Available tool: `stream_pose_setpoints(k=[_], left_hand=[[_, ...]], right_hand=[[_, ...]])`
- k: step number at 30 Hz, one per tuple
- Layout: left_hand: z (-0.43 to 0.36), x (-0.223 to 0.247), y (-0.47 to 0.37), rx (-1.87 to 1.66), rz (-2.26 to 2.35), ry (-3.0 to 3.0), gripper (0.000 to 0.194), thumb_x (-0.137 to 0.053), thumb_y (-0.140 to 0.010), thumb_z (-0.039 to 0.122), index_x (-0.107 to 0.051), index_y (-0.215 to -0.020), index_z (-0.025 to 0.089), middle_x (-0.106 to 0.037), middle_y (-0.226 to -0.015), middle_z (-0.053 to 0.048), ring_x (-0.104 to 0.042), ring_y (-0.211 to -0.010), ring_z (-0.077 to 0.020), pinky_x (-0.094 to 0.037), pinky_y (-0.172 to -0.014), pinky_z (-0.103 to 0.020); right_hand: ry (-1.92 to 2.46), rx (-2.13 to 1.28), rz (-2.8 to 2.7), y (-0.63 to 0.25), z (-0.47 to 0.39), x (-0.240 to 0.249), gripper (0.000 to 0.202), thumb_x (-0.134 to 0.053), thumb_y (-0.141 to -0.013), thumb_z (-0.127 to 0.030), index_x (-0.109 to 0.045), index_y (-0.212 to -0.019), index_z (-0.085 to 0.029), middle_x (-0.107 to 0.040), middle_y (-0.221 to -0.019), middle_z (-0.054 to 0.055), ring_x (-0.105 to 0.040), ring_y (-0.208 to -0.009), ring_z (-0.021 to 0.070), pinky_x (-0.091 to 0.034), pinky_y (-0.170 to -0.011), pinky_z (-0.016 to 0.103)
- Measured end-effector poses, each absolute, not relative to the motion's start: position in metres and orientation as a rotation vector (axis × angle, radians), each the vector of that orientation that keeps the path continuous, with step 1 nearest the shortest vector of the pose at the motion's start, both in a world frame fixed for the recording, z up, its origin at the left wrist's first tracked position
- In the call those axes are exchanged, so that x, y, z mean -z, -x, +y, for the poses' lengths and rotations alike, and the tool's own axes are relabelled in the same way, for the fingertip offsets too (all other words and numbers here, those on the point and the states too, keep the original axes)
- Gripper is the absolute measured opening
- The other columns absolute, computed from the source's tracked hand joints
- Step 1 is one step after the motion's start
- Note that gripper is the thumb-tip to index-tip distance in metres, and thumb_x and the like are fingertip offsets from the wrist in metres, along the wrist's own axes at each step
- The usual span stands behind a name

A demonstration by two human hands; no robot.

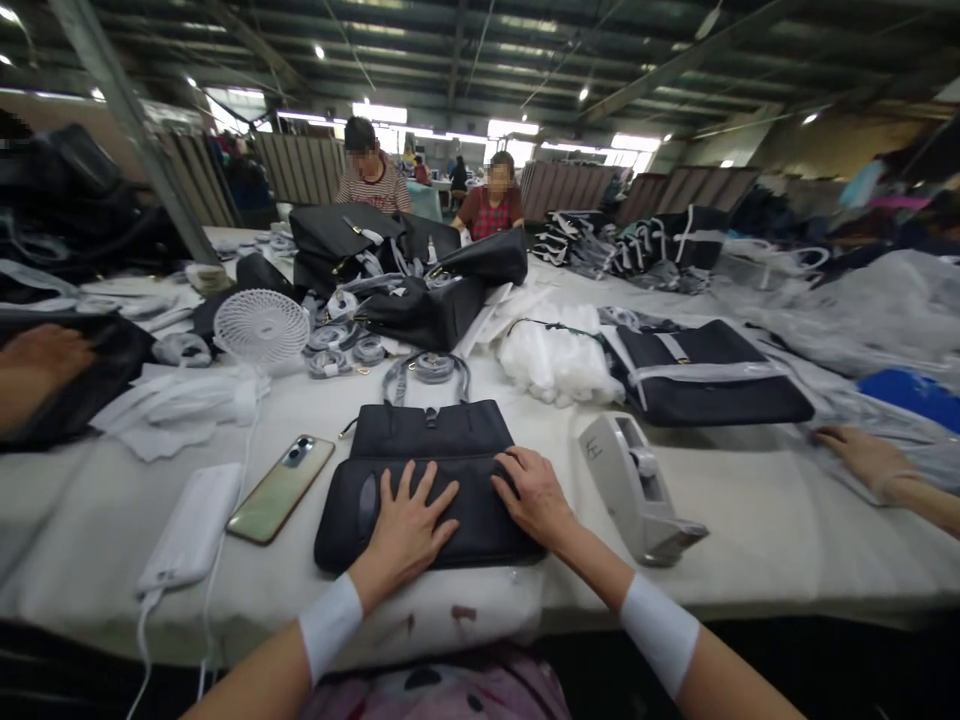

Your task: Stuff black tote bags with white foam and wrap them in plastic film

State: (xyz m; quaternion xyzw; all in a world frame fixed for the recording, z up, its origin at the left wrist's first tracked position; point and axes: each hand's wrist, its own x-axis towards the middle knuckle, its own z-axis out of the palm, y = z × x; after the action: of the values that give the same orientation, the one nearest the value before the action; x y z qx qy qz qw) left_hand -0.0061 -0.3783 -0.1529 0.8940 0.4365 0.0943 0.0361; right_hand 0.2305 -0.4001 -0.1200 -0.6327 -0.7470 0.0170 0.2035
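A black handbag (431, 432) lies flat on the white-covered table in front of me, its handles pointing away. Spread flat on the bag's near part is my left hand (409, 525), fingers apart, beside a dark oval patch. My right hand (534, 495) rests on the bag's right edge with its fingers bent over the side; whether anything small is under them is hidden. A coiled strap in clear wrap (433, 367) sits between the handles. White bands circle both my forearms.
Left of the bag are a phone (281, 490), a white power bank (191, 525) and a white fan (262, 326). A tape dispenser (634, 485) stands right, near another black bag (712, 375). Black bags (420, 310) pile up behind. Co-workers' hands (862, 460) reach in at both sides.
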Motion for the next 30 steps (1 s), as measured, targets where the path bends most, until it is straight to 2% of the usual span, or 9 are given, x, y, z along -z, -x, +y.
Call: stream_pose_setpoints(k=[7,18,22,25,27,30], left_hand=[[-0.380,0.154,0.005,-0.315,1.362,-2.737,0.051,-0.042,-0.093,0.055,-0.038,-0.143,0.043,-0.033,-0.154,-0.006,-0.024,-0.139,-0.0414,-0.010,-0.107,-0.070],[-0.383,0.157,0.004,-0.290,1.352,-2.787,0.049,-0.045,-0.092,0.048,-0.043,-0.141,0.040,-0.036,-0.153,-0.009,-0.026,-0.138,-0.0429,-0.011,-0.105,-0.071],[-0.383,0.161,0.003,-0.321,1.363,-2.799,0.049,-0.046,-0.091,0.046,-0.043,-0.140,0.041,-0.038,-0.152,-0.008,-0.027,-0.138,-0.0428,-0.012,-0.105,-0.071],[-0.382,0.165,0.003,-0.365,1.357,-2.803,0.050,-0.048,-0.091,0.045,-0.044,-0.140,0.041,-0.038,-0.152,-0.008,-0.028,-0.138,-0.0420,-0.012,-0.106,-0.070],[-0.382,0.168,0.003,-0.395,1.349,-2.810,0.051,-0.049,-0.090,0.044,-0.042,-0.141,0.041,-0.038,-0.152,-0.007,-0.027,-0.138,-0.0419,-0.012,-0.106,-0.070],[-0.381,0.175,0.004,-0.438,1.322,-2.831,0.054,-0.050,-0.090,0.043,-0.038,-0.142,0.043,-0.037,-0.153,-0.006,-0.027,-0.139,-0.0420,-0.012,-0.106,-0.070]], right_hand=[[1.779,-0.062,-2.097,-0.224,-0.406,0.147,0.029,-0.051,-0.092,-0.032,-0.058,-0.118,-0.022,-0.055,-0.126,0.011,-0.047,-0.117,0.0260,-0.035,-0.102,0.044],[1.735,-0.076,-2.077,-0.223,-0.421,0.138,0.032,-0.052,-0.092,-0.030,-0.058,-0.122,-0.023,-0.054,-0.130,0.011,-0.047,-0.121,0.0256,-0.035,-0.106,0.046],[1.733,-0.106,-2.050,-0.219,-0.427,0.136,0.033,-0.056,-0.089,-0.028,-0.059,-0.121,-0.025,-0.055,-0.130,0.010,-0.048,-0.121,0.0259,-0.035,-0.107,0.047],[1.675,-0.260,-1.915,-0.221,-0.423,0.131,0.031,-0.062,-0.083,-0.026,-0.064,-0.114,-0.026,-0.060,-0.125,0.008,-0.051,-0.119,0.0258,-0.035,-0.107,0.046],[1.647,-0.373,-1.741,-0.232,-0.409,0.123,0.026,-0.064,-0.080,-0.028,-0.067,-0.106,-0.026,-0.065,-0.116,0.006,-0.057,-0.111,0.0237,-0.040,-0.102,0.041],[1.713,-0.375,-1.451,-0.269,-0.368,0.104,0.029,-0.052,-0.089,-0.039,-0.067,-0.107,-0.022,-0.069,-0.105,0.008,-0.063,-0.096,0.0211,-0.049,-0.087,0.036]])
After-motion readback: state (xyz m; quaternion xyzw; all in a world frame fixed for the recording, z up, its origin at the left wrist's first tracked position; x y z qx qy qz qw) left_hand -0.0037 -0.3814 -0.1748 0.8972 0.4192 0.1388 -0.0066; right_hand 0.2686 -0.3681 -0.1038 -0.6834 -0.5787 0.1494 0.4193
